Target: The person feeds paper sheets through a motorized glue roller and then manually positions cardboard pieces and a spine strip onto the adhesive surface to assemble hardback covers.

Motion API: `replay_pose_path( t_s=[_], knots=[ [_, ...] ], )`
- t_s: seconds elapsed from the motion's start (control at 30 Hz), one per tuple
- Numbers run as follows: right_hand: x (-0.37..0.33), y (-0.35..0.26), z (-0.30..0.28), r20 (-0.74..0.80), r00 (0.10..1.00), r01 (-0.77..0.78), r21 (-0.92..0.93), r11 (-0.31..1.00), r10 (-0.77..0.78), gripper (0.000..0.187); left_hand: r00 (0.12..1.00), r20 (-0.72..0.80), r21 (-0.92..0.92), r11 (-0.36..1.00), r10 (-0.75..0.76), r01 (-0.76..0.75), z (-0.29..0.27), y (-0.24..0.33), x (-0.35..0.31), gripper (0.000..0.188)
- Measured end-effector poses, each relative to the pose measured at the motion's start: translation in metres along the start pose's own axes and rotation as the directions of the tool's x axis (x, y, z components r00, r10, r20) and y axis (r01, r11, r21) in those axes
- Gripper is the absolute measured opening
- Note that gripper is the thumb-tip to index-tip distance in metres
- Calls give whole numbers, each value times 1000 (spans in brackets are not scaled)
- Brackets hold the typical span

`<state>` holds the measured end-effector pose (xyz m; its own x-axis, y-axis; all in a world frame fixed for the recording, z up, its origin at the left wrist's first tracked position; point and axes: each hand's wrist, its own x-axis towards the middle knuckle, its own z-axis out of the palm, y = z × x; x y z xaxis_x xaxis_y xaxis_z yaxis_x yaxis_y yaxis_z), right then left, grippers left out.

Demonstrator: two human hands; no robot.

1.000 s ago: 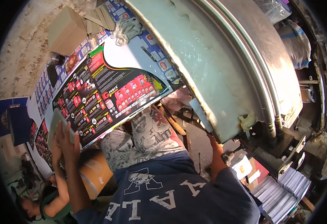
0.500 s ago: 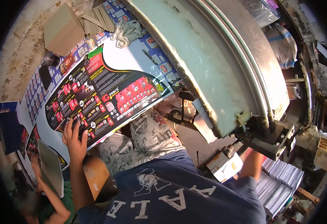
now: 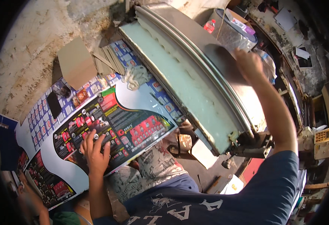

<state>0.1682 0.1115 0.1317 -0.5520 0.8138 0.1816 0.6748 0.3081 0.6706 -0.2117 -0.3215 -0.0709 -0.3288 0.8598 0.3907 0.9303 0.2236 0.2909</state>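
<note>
Moved: the right hand [image 3: 249, 65] was low near the paper stack half a second ago and is now raised at the machine's far side; the left hand [image 3: 96, 153] has shifted farther right onto the sheet's black panel.
Printed sheet: the large printed sheet [image 3: 125, 116], white with black panels and red pictures, lies face up on the table, its near edge just above the person's lap.
Left hand: palm down over the sheet, fingers spread.
Right hand: blurred, in front of the machine's metal cover; I cannot tell whether it touches the cover or grips anything.
Table: blue patterned paper [image 3: 39, 129] shows past the sheet's far edge, bearing a black phone [image 3: 54, 105], a dark cup [image 3: 64, 92], a cardboard box [image 3: 76, 63] and cardboard strips [image 3: 108, 62]. A grey rag [image 3: 136, 77] lies at the sheet's far end.
Machine: a pale green bed [image 3: 172, 71] stands right of the table, with metal rails [image 3: 196, 60] along it.
Co-worker: a hand [image 3: 23, 183] at the sheet's left end, too blurred to read.
Behind the machine: a red bottle [image 3: 209, 26] beside a plastic-wrapped tub [image 3: 235, 33].
</note>
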Motion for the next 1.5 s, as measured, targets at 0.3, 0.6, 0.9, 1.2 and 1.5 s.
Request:
replay_pose_path(
  t_s=[0.3,0.6,0.9,1.2,1.5],
  knots=[
    [43,4,78,119,990,-33,712,701,-74,36,970,53,70,970,-237,233,-7,-40,-68,37],
    [48,-23,95,391,920,-263,672,692,-31,112,991,-103,-236,966,80,-103,19,55,64,30],
    [39,-52,57,528,849,-376,620,689,-12,117,909,413,-881,228,-56,415,99,268,204,33],
    [34,-52,52,556,831,-407,608,682,0,116,698,709,-705,-117,-99,700,110,297,224,27],
    [35,-53,50,577,817,-401,586,704,-15,111,627,779,-602,-293,-11,743,117,293,225,20]
  ],
)
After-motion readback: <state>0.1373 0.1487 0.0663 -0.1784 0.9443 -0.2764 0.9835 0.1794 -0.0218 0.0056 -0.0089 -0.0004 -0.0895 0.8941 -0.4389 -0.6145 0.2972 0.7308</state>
